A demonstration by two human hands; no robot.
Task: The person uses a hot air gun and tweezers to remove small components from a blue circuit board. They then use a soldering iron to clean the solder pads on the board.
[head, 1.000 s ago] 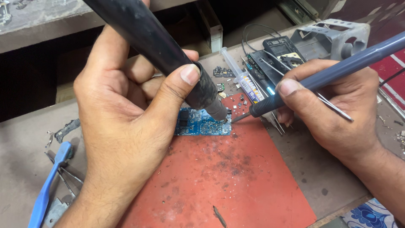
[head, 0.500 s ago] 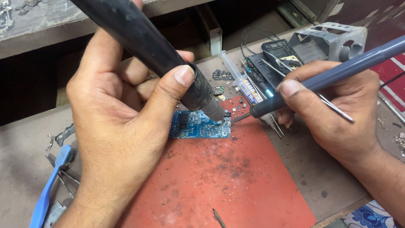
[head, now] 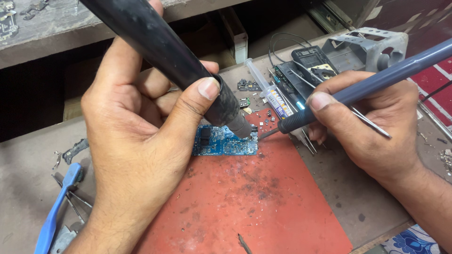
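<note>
A small blue circuit board [head: 221, 141] lies at the top of a red work mat [head: 245, 202]. My left hand [head: 136, 136] grips a thick black hot-air wand [head: 165, 51], its nozzle pointing down at the board's right end. My right hand [head: 367, 122] holds a grey-blue soldering iron [head: 376, 82] like a pen, its tip touching the board's right edge beside the nozzle. Thin metal tweezers [head: 367, 120] are tucked under the same hand's fingers.
A clear syringe [head: 268, 91] lies behind the board, next to a black handheld meter [head: 313, 63] and a grey metal bracket [head: 372, 47]. Blue-handled pliers [head: 56, 211] and metal scraps sit at the left. Small loose components lie scattered near the mat's top edge.
The view has shifted slightly. My left hand and the wand have edged a little left and down; the iron tip stays at the board's right edge.
</note>
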